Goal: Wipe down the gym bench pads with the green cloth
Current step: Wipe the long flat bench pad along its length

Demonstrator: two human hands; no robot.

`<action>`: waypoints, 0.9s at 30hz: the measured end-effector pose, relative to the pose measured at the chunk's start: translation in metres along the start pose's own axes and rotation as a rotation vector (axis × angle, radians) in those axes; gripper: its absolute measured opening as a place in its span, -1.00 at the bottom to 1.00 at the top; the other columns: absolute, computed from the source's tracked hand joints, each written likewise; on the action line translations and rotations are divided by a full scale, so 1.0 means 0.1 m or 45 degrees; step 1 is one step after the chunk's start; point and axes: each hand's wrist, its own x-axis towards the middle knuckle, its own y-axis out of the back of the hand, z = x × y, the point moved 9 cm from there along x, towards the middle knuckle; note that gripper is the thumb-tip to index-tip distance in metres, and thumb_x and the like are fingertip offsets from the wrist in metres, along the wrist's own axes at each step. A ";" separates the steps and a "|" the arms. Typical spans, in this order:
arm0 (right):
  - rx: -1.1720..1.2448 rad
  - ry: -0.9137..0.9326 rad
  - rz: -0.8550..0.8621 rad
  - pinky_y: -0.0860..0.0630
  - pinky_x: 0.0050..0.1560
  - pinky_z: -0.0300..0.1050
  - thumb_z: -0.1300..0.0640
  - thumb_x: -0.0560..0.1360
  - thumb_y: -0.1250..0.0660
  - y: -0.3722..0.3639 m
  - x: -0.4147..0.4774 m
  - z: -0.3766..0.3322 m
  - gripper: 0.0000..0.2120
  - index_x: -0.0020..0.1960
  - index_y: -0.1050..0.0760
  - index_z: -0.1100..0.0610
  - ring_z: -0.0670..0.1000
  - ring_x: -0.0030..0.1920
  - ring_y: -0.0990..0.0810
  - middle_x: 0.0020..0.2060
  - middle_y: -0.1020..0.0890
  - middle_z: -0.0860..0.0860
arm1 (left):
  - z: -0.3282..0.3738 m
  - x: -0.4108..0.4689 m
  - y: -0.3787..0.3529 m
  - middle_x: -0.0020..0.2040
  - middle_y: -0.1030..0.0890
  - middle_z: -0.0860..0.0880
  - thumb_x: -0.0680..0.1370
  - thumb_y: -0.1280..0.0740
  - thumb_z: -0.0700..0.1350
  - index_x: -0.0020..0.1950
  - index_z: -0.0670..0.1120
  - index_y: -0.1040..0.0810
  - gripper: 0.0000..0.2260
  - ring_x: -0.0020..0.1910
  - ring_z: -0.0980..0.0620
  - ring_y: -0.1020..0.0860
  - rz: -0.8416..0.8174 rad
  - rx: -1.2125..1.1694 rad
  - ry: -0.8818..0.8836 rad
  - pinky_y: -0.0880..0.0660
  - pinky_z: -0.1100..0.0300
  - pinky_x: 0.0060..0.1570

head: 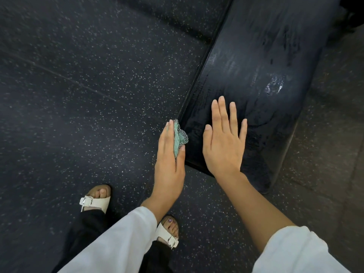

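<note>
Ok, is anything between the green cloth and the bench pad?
Only the right hand, flat over the near end of the bench pad, beside the green cloth in the left hand. Nothing else visible is on it.

Green cloth (178, 139) pinched between thumb and fingers of left hand (169, 160) at near corner of streaked bench pad (256, 66); right hand (224, 148) flat over pad.

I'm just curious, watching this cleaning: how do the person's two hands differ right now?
The left hand holds the green cloth beside the bench pad; the right hand holds nothing. The left hand is turned edge-on; the right hand is flat, fingers spread, over the pad. Both come from white sleeves.
</note>
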 end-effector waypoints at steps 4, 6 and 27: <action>0.001 0.067 -0.010 0.07 0.52 0.17 -0.03 0.63 0.14 0.01 0.01 0.02 -0.47 0.59 0.02 0.04 0.00 0.57 0.08 0.57 -0.02 -0.08 | 0.02 -0.10 -0.02 0.58 -0.10 0.00 0.68 -0.07 -0.13 0.60 -0.07 0.00 -0.50 0.54 0.22 -0.05 0.090 0.022 0.017 -0.02 0.44 0.44; -0.005 0.101 -0.020 0.07 0.52 0.16 -0.04 0.63 0.13 0.01 0.01 0.03 -0.46 0.58 0.02 0.05 0.00 0.57 0.07 0.57 -0.02 -0.07 | 0.01 -0.18 -0.04 0.59 -0.06 0.00 0.68 -0.07 -0.15 0.60 -0.05 0.03 -0.49 0.53 0.27 0.00 0.111 0.022 0.033 0.01 0.46 0.43; 0.002 0.083 -0.035 0.06 0.53 0.16 0.00 0.63 0.10 0.01 0.01 0.04 -0.48 0.58 0.00 0.03 -0.02 0.57 0.06 0.57 -0.02 -0.10 | 0.13 0.11 -0.05 0.61 0.03 0.06 0.67 0.04 0.04 0.60 0.03 0.02 -0.51 0.58 0.10 0.08 -0.025 0.367 -0.117 0.06 0.23 0.53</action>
